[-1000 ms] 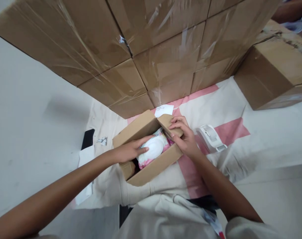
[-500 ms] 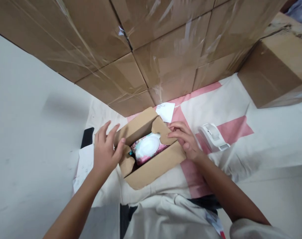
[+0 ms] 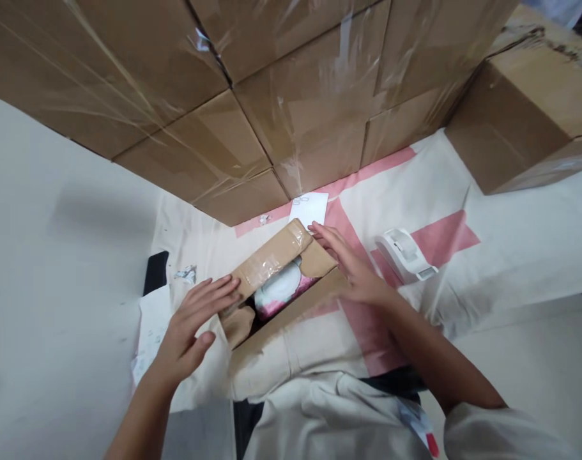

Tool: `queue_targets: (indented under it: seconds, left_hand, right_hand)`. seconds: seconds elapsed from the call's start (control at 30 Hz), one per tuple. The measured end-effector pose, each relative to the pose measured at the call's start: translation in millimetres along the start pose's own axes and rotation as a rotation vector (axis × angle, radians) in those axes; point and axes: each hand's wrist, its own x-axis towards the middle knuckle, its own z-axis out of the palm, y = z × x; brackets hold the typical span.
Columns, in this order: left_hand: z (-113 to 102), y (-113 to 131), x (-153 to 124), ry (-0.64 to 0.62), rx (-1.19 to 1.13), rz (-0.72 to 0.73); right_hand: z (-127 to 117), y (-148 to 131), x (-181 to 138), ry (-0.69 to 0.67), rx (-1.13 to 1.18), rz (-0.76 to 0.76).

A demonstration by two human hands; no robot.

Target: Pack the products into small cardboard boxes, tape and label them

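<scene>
Head view: at centre, an open cardboard box [image 3: 314,294]; its taped flap [image 3: 266,262] partly hides a shiny flowered packet [image 3: 277,292]. Left hand [image 3: 190,326], eight o'clock: spread, fingertips on flap. Right hand [image 3: 345,263], two o'clock: thumb hidden, grip unclear. Film-wrapped cartons [image 3: 314,102], twelve o'clock, cut off.

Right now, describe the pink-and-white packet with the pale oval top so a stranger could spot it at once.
Find the tall stack of plastic-wrapped brown cardboard cartons at the back. In front, on the pink-and-cream cloth, sits a small, partly open brown cardboard box. The packet lies inside; its pink-and-white colouring sets it apart from the brown flaps.
</scene>
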Motion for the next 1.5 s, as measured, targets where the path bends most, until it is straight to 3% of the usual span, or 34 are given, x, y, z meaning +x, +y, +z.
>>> queue_targets:
  seconds: [0.13, 0.23, 0.37, 0.43, 0.53, 0.63, 0.73, 0.83, 0.97, 1.1, 1.27, 1.5]
  left_hand:
    - [0, 26, 5, -0.08, 0.077, -0.1]
    - [24, 53, 15, -0.13, 0.337, -0.109]
    - [58, 64, 24, -0.018, 0.506, -0.123]
    - [61, 58, 25, 0.003, 0.503, -0.105]
    - [55, 54, 24, -0.004, 0.508, -0.081]
    - [63, 71, 25, 0.093, 0.545, -0.096]
    - [102, 105, 36, 0.204, 0.464, 0.066]
    - [158, 136, 71, 0.118, 0.261, 0.366]
    - [221, 151, 147, 0.004, 0.04, 0.156]
    - [262, 135, 197, 0.089, -0.086, 0.115]
    - [282, 119, 201, 0.26, -0.091, 0.166]
    - [278, 122, 201, 0.279, -0.066, 0.157]
  right_hand:
    - [21, -11, 7, 0.267, -0.042, 0.034]
    - [34, -26, 13, 0.347, -0.118, 0.067]
    - [39, -35, 7, 0.42, -0.166, 0.088]
    - [30, -36, -9, 0.518, -0.205, 0.066]
    - [-1, -35, -47, 0.816, -0.367, 0.084]
    - [-40, -31, -82, 1.019, -0.486, 0.278]
    - [-67, -26, -98, 0.94, -0.373, 0.519]
    - [-77, -25, -97, 0.818, -0.286, 0.658]
    - [-79, -29, -91, 0.788, -0.267, 0.749]
    - [-81, -33, -92, 0.773, -0.285, 0.791]
    - [-84, -36, -87, 0.706, -0.308, 0.752]
    - [-90, -27, -83, 0.502, -0.286, 0.771]
